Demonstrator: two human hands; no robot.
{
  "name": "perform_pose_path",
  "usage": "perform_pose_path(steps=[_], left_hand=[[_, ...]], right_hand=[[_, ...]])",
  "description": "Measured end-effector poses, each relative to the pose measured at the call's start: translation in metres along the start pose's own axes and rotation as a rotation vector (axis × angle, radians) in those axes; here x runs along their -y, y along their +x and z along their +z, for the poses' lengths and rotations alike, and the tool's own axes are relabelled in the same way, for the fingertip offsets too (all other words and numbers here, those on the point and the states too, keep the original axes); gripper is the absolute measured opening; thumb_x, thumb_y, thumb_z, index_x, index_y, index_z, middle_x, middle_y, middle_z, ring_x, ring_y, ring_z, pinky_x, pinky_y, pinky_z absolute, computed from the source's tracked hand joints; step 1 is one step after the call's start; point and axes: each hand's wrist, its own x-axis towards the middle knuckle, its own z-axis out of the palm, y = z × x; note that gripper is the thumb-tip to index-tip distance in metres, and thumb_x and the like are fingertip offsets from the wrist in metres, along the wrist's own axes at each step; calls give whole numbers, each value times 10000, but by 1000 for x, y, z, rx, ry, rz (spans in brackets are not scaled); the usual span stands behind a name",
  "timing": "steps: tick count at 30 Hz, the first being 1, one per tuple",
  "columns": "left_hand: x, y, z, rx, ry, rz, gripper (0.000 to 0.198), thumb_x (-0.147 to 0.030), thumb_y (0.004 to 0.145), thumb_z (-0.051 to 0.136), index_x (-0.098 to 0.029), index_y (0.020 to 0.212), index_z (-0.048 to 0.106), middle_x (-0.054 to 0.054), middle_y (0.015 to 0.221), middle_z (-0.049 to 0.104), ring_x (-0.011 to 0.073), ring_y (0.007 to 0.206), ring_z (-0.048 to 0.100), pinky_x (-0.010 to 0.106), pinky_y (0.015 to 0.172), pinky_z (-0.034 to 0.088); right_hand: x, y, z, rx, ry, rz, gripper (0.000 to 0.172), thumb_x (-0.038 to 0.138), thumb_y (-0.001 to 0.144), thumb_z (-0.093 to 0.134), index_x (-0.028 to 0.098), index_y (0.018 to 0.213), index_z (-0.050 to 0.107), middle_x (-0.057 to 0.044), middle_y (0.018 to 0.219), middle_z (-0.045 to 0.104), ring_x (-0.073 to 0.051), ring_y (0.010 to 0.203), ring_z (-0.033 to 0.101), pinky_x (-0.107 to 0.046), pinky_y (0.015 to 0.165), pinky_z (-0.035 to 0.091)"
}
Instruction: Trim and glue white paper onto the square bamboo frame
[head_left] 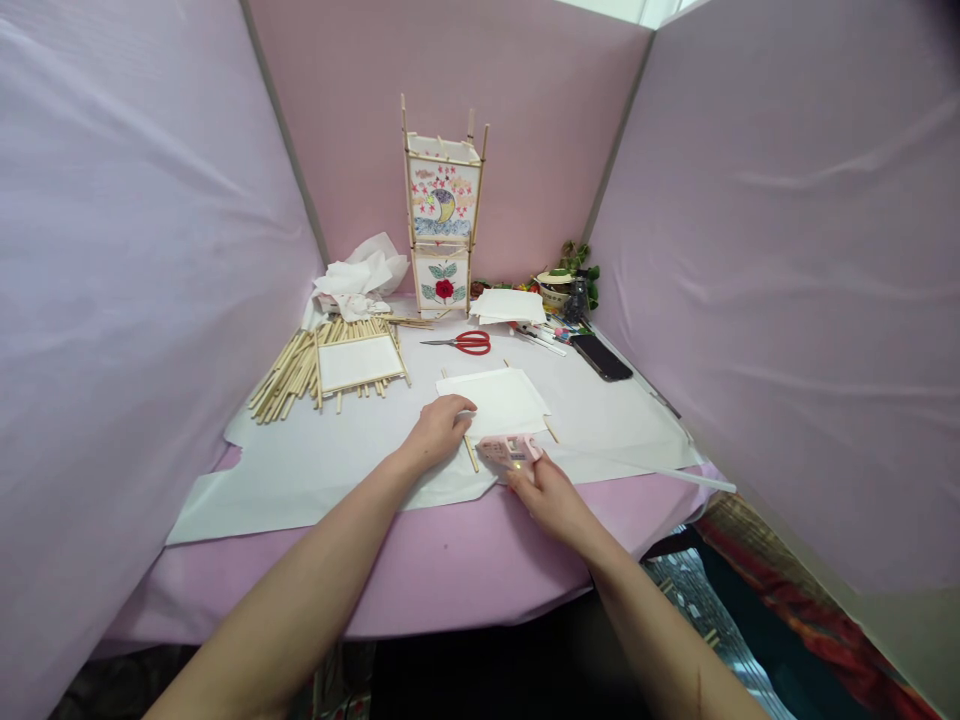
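Observation:
My right hand (546,492) is closed around a pink glue gun (510,450), whose nozzle points left, close to the near edge of a white paper sheet (499,402). A clear glue stick (694,480) reaches out to the right. My left hand (444,428) rests at the sheet's left edge, fingers bent over its near left corner; whether they pinch it is too small to tell. Ends of thin bamboo sticks (471,455) show from under the sheet.
Red scissors (472,343) lie behind the sheet. Bamboo sticks (289,375) with a papered frame (360,362) are piled left. A decorated lantern tower (444,210) stands at the back. White papers (510,306), pens and a phone (601,357) lie right.

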Motion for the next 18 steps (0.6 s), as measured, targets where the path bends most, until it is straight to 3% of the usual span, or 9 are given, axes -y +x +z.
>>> perform_pose_path(steps=[18], left_hand=[[0,1,-1,11,-9,1,252,-190,840,500,-204,1057,627,58,1150,654,237,1112,570,415,997,425]], right_hand=[[-8,0,-11,-40,-51,34,314,312,862,479,172,1129,568,-118,1155,639,-267,1066,592,-397,911,443]])
